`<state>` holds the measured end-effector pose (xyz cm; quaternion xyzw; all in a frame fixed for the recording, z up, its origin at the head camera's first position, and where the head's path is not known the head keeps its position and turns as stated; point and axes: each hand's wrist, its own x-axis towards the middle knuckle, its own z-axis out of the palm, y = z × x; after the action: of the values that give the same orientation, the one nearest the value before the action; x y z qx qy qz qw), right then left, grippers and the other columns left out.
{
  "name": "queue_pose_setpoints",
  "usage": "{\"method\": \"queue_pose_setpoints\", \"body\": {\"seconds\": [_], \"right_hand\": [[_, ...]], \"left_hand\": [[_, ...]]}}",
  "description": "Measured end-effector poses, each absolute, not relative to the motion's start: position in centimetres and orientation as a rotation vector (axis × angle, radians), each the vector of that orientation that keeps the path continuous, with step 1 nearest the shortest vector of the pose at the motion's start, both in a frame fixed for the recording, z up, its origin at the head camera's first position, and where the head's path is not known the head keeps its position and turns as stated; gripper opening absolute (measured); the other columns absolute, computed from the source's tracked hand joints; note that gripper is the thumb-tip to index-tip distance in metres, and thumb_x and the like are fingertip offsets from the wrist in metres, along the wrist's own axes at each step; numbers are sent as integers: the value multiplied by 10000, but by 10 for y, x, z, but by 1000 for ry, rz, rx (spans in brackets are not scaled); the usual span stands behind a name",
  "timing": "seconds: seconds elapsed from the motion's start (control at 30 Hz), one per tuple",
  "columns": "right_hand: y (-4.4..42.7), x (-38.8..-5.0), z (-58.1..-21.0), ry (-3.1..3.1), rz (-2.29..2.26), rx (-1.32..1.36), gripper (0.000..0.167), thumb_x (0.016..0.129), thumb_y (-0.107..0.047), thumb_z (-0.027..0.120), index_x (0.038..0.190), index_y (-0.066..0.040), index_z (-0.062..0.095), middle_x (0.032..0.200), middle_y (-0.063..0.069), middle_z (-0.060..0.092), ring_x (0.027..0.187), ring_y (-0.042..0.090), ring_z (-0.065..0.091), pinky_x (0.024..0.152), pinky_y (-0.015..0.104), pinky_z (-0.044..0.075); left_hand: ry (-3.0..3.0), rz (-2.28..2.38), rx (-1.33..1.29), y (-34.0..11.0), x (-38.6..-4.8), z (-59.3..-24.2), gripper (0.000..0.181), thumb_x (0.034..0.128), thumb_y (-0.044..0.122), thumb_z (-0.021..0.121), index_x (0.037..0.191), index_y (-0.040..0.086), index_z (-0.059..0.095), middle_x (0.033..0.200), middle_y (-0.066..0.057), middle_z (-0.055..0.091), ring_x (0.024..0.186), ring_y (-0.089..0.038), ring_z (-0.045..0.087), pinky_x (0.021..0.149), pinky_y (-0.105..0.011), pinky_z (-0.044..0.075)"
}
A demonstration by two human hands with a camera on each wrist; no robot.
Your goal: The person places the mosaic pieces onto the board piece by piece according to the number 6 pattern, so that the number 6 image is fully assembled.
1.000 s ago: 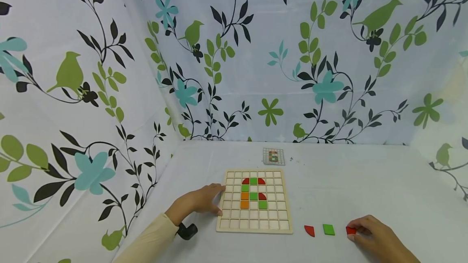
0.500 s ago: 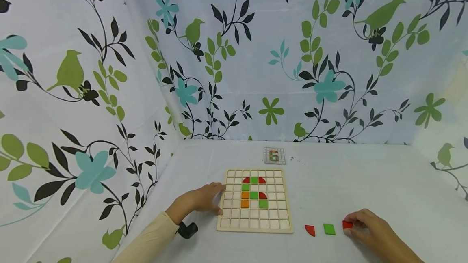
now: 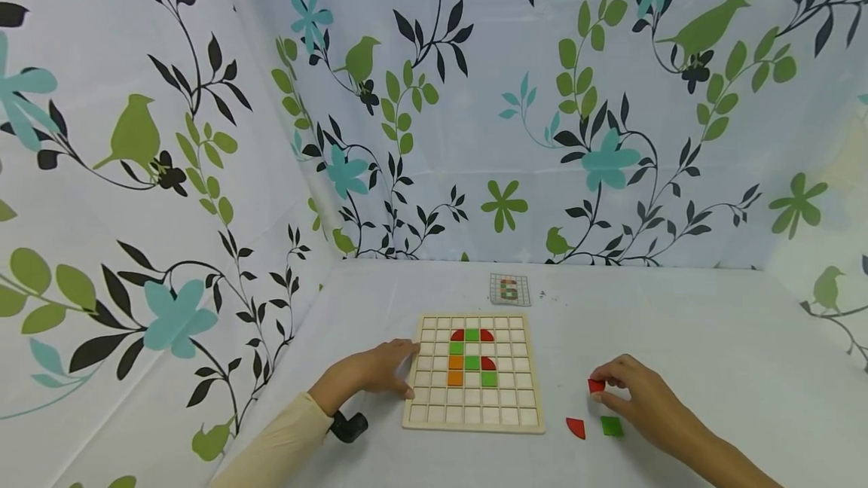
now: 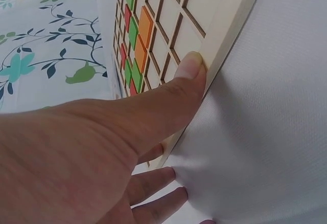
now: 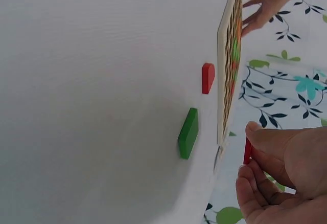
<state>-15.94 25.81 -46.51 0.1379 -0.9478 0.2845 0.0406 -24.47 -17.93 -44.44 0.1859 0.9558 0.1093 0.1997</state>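
My left hand point(image 3: 378, 369) rests on the left edge of a wooden grid board point(image 3: 434, 425), its thumb pressing the pale rim in the left wrist view. Red, green and orange tiles sit in several of the board's cells. To the right of the board, my right hand point(image 3: 640, 398) pinches a red tile point(image 3: 596, 385) between thumb and fingers, raised off the table. Fingers cover part of this tile, so its full shape is hidden. Below that hand, a red quarter-circle tile point(image 3: 576, 428) and a green square tile point(image 3: 612, 426) lie on the white cloth.
Behind the board lies a small card point(image 3: 510, 289) printed with a grid and a coloured pattern. A patterned curtain point(image 3: 502, 172) with birds and leaves hangs at the back and left. A black device point(image 3: 349, 428) is strapped at the left wrist.
My right hand has carried the red tile up, left and forward, past the green square towards the board. The left hand stays at the board's edge.
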Motion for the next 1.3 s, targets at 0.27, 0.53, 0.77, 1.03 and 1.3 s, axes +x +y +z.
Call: {"method": "queue_pose_setpoints", "body": {"seconds": [0.27, 0.53, 0.77, 1.03, 1.3], "right_hand": [[216, -172, -466, -2896, 996, 501, 208, 881, -145, 862, 1050, -180, 746, 992, -89, 626, 963, 131, 621, 863, 339, 609], [184, -179, -468, -2929, 1082, 559, 206, 899, -163, 850, 1074, -166, 741, 1009, -71, 619, 1000, 147, 629, 888, 371, 607], [157, -185, -477, -2936, 1038, 716, 165, 888, -162, 857, 1001, -146, 738, 964, -76, 582, 902, 106, 536, 802, 284, 549], [139, -192, -483, -2912, 908, 897, 169, 874, -186, 874, 954, -118, 742, 930, -61, 567, 846, 81, 479, 747, 270, 512], [130, -196, -475, -2925, 858, 942, 174, 850, -140, 887, 952, -87, 756, 910, -38, 598, 843, 77, 505, 757, 264, 549]], "left_hand": [[2670, 312, 506, -180, -244, -444, 883, 877, 339, 882, 1597, 85, 438, 1661, -122, 418, 1547, -324, 383, 1252, -524, 356], [2667, 308, 496, -176, -244, -442, 879, 877, 339, 882, 1595, 86, 443, 1663, -117, 419, 1549, -325, 380, 1254, -523, 353], [2668, 313, 491, -175, -245, -443, 881, 875, 329, 885, 1595, 84, 441, 1663, -119, 419, 1552, -325, 376, 1257, -525, 346], [2663, 299, 487, -174, -246, -444, 878, 882, 340, 878, 1599, 91, 436, 1665, -124, 411, 1545, -331, 383, 1253, -532, 351], [2672, 308, 477, -175, -243, -440, 876, 875, 321, 886, 1593, 85, 444, 1657, -130, 422, 1539, -338, 392, 1247, -541, 359]]}}
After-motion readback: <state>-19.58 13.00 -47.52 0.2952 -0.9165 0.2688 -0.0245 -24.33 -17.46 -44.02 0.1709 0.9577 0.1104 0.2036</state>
